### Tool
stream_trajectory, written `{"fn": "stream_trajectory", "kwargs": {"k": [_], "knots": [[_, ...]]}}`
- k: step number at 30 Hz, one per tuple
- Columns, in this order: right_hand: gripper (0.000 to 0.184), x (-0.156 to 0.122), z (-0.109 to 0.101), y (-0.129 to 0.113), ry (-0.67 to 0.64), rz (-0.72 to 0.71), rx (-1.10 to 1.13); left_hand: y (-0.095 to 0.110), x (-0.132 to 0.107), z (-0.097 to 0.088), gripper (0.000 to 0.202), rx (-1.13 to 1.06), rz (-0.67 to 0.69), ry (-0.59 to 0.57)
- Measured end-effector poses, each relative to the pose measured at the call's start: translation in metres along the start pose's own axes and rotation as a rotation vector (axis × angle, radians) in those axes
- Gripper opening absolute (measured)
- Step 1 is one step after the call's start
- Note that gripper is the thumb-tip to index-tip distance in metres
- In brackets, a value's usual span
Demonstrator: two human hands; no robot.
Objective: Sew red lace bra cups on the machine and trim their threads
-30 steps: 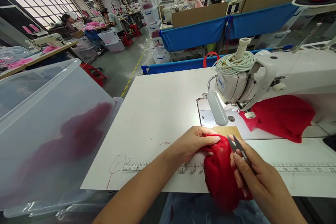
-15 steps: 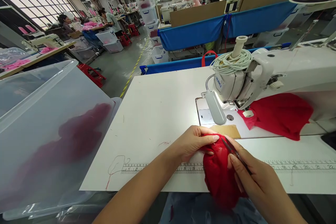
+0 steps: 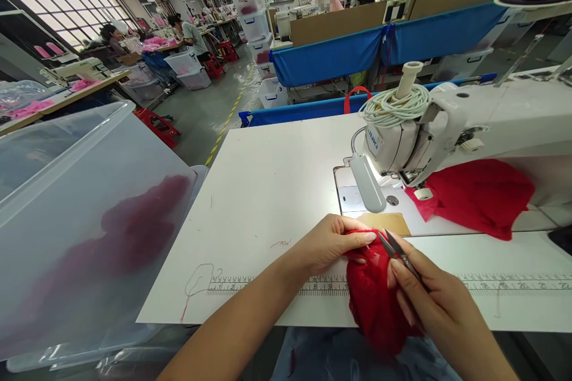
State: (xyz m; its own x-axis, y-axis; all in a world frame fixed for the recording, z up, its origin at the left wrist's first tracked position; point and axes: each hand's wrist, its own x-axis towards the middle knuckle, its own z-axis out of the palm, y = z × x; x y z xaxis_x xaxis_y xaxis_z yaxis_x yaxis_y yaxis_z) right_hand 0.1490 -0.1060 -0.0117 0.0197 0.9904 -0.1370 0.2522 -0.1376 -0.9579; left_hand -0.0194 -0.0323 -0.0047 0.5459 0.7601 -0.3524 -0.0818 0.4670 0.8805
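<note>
A piece of red fabric (image 3: 373, 300) hangs over the front edge of the white table (image 3: 250, 190). My left hand (image 3: 335, 241) pinches its upper edge between thumb and fingers. In my right hand (image 3: 424, 286) are small dark thread snips (image 3: 400, 253), their tips a little apart and pointing up and left at the fabric's top edge. Whether the blades touch the cloth I cannot tell. Just behind my hands stands a white sewing machine (image 3: 482, 119), and another red fabric piece (image 3: 482, 196) lies on its bed.
A translucent plastic bin (image 3: 89, 202) with dark red cloth inside stands left of the table. A printed ruler (image 3: 232, 287) runs along the table's front. Loose red threads (image 3: 280, 243) lie on the surface. Co-workers (image 3: 190, 33) sit at machines farther back.
The snips' blades have parted and turned slightly, so both tips now show. My left hand keeps its pinch on the red fabric, almost unmoved.
</note>
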Motion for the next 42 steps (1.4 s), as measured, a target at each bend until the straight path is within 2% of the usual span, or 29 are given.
{"fn": "stream_trajectory", "kwargs": {"k": [3, 5, 8, 10, 15, 18, 22, 28, 31, 36, 39, 42], "knots": [[0.044, 0.001, 0.004, -0.004, -0.043, 0.152, 0.208, -0.001, 0.000, 0.000, 0.036, 0.016, 0.028, 0.001], [0.043, 0.004, 0.004, -0.005, 0.006, 0.186, 0.344, -0.002, 0.000, 0.001, 0.037, 0.052, 0.036, -0.008], [0.028, 0.013, -0.002, -0.003, 0.167, 0.093, 0.502, -0.002, 0.000, 0.002, 0.033, 0.084, 0.007, -0.011], [0.024, 0.018, -0.008, 0.000, 0.217, 0.031, 0.505, 0.000, -0.001, 0.003, 0.033, 0.079, 0.000, 0.017], [0.034, 0.022, -0.011, 0.011, 0.221, 0.036, 0.201, 0.004, -0.001, 0.003, 0.030, 0.063, 0.011, 0.030], [0.031, 0.025, -0.006, 0.012, 0.259, -0.006, -0.012, 0.004, -0.001, 0.003, 0.026, 0.054, 0.008, 0.025], [0.028, 0.034, -0.004, 0.006, 0.224, -0.222, -0.201, 0.001, -0.001, 0.003, 0.028, 0.076, 0.005, 0.035], [0.016, 0.043, 0.002, 0.006, 0.303, -0.594, -0.393, -0.002, 0.000, 0.003, 0.023, 0.161, 0.066, 0.068], [0.017, 0.045, 0.006, 0.010, 0.293, -0.672, -0.433, 0.000, -0.003, 0.005, 0.021, 0.195, 0.044, 0.081], [0.013, 0.051, 0.004, 0.016, 0.217, -0.708, -0.442, 0.003, -0.002, 0.007, 0.024, 0.196, 0.046, 0.083], [0.020, 0.052, 0.001, 0.014, 0.275, -0.855, -0.583, 0.003, 0.000, 0.008, 0.027, 0.196, 0.021, 0.070], [0.023, 0.051, -0.001, 0.009, 0.342, -0.995, -0.703, 0.002, 0.002, 0.009, 0.029, 0.235, 0.007, 0.105]]}}
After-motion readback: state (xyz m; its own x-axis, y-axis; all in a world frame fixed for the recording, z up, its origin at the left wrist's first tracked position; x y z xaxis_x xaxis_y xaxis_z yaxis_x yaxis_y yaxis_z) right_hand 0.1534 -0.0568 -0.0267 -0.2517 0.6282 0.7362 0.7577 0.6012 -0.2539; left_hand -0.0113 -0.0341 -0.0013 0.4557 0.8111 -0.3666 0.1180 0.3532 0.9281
